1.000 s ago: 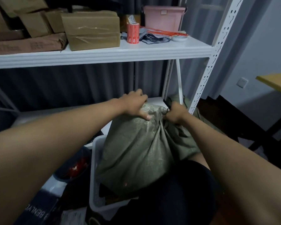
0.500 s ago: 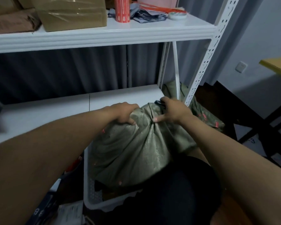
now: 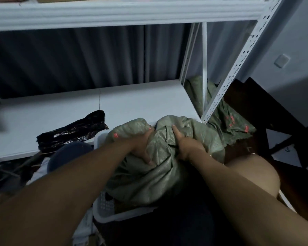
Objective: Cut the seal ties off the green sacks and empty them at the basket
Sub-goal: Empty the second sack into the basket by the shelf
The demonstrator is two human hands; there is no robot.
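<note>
A green woven sack point(image 3: 149, 176) lies crumpled over the white plastic basket point(image 3: 105, 210) in front of my knees. My left hand point(image 3: 142, 148) grips a fold of the sack near its top, fingers curled into the fabric. My right hand point(image 3: 185, 144) clutches the sack just beside it, thumb pointing up. Something thin and dark shows under my right hand; I cannot tell what it is. No seal tie is visible. More green sacks point(image 3: 228, 121) with red marks lie on the floor behind the shelf post.
A white metal rack stands ahead, its lower shelf point(image 3: 78, 110) just beyond the basket and its perforated post point(image 3: 226, 77) at right. A black plastic bag point(image 3: 73, 132) lies on that shelf. A dark blue round object point(image 3: 68, 155) sits left of the basket. My bare knee point(image 3: 251, 176) is at right.
The view has tilted down, so the upper shelf's boxes left the frame. Both hands shifted lower on the sack and the sack has sunk further into the basket.
</note>
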